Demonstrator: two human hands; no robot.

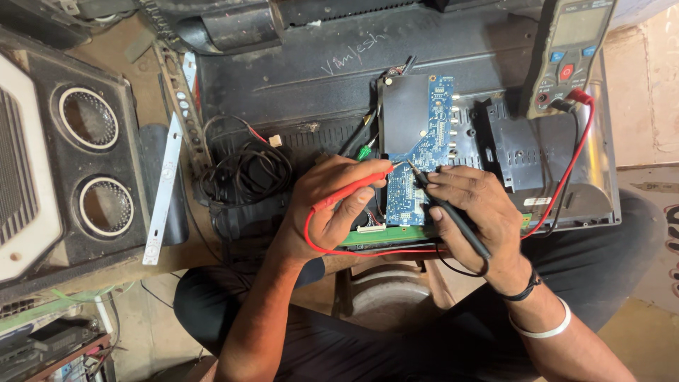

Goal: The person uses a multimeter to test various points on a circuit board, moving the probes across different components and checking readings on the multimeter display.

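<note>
Your left hand (332, 209) pinches the slim red plastic probe (353, 189), your right hand (474, 212) the black one (453, 216); both tips touch the stiff, likely fragile blue circuit board (424, 152), best held by its edges.

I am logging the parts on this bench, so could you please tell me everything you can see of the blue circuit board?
The blue circuit board lies flat on a dark back panel, small components and silver connectors along its right edge, a dark metal shield over its upper left. The left hand brings a red probe and the right hand a black probe onto its middle, tips close together.
</note>
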